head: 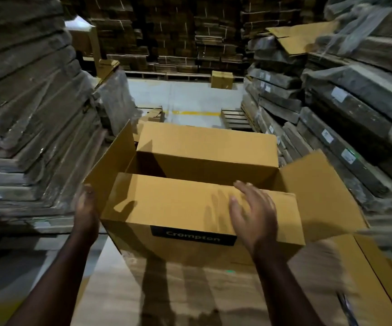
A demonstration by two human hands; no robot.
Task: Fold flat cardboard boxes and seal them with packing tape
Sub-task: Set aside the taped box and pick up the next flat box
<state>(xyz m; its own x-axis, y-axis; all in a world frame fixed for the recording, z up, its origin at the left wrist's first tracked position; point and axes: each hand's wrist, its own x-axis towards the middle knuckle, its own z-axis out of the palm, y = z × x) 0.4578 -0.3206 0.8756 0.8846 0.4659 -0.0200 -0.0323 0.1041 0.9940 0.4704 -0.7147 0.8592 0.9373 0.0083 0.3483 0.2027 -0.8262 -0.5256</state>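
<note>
Brown corrugated cardboard box (197,184) standing centre on a flat cardboard stack (190,295), left hand (85,209) gripping its left flap, right hand (252,214), fingers spread, pressing down its near flap.

The cardboard box (199,203) at the frame's centre is plain tan-brown, with a black label (193,235) bearing pale lettering. The grey floor (190,95) beyond carries a yellow stripe (196,112).
</note>
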